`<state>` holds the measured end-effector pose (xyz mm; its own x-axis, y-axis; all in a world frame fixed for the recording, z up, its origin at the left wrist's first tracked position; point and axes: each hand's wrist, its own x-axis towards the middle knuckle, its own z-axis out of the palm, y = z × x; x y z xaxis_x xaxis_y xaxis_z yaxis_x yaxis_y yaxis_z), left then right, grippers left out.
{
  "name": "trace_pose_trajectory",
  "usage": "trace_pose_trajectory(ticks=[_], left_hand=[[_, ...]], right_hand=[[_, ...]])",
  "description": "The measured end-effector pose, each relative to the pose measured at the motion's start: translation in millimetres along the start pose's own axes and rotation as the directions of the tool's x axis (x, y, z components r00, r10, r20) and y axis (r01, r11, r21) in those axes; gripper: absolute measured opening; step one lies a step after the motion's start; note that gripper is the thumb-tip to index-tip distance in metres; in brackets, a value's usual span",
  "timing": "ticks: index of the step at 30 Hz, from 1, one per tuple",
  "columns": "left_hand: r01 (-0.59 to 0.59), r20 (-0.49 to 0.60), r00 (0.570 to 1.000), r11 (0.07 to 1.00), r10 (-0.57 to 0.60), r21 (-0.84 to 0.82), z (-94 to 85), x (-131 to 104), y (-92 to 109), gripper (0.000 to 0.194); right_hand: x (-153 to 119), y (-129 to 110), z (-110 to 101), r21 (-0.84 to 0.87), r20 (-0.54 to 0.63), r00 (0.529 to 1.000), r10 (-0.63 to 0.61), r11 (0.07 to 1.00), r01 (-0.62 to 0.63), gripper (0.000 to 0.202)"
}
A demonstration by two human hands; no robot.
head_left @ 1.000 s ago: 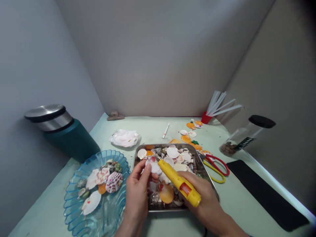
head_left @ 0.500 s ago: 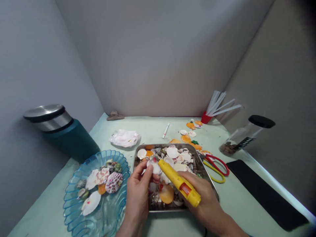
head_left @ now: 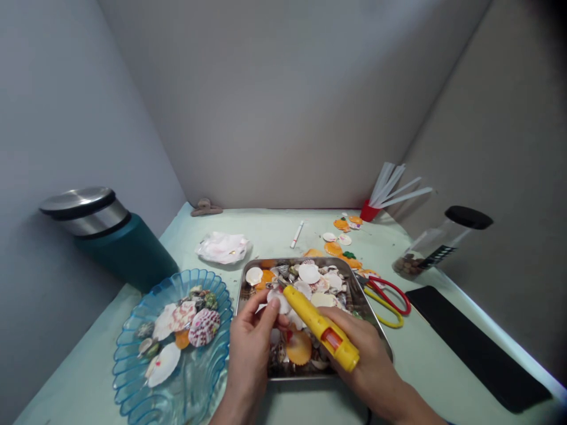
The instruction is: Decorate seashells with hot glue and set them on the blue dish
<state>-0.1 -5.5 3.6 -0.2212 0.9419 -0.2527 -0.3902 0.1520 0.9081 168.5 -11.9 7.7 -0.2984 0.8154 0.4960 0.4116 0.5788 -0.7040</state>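
Between thumb and fingers of my left hand [head_left: 254, 330] is a small white seashell [head_left: 280, 303], with a bit of red near its upper edge. My right hand [head_left: 365, 348] is wrapped around a yellow glue gun [head_left: 316, 316], its nozzle tip close to that red spot; I cannot tell whether they touch. Both hands are over a metal tray [head_left: 384, 327] full of mixed shells, among them an orange scallop shell [head_left: 299, 348]. A blue scalloped plate [head_left: 195, 389] bearing several shells lies left of my left hand.
Scissors [head_left: 401, 295] with red and yellow handles lie right of the tray, beside a black phone-like slab [head_left: 478, 348]. A clear bottle [head_left: 432, 251] leans at right. White glue sticks [head_left: 387, 183] stand in a red cup [head_left: 368, 211]. A teal flask [head_left: 126, 248] stands left, near a white plastic packet [head_left: 224, 247].
The white shell in my left hand has tilted and shifted slightly right and down, closer under the nozzle. The glue gun has barely moved.
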Motion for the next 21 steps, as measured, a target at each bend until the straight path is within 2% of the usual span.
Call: trace_pose_trajectory(ticks=[21], left_hand=[[-0.013,0.006,1.000,1.000,0.013,0.007,-0.6,1.1,-0.2,0.046]], right_hand=[[-1.3,-2.3,0.3,-0.033,0.021,1.000,-0.013,0.999,0.014,0.014]])
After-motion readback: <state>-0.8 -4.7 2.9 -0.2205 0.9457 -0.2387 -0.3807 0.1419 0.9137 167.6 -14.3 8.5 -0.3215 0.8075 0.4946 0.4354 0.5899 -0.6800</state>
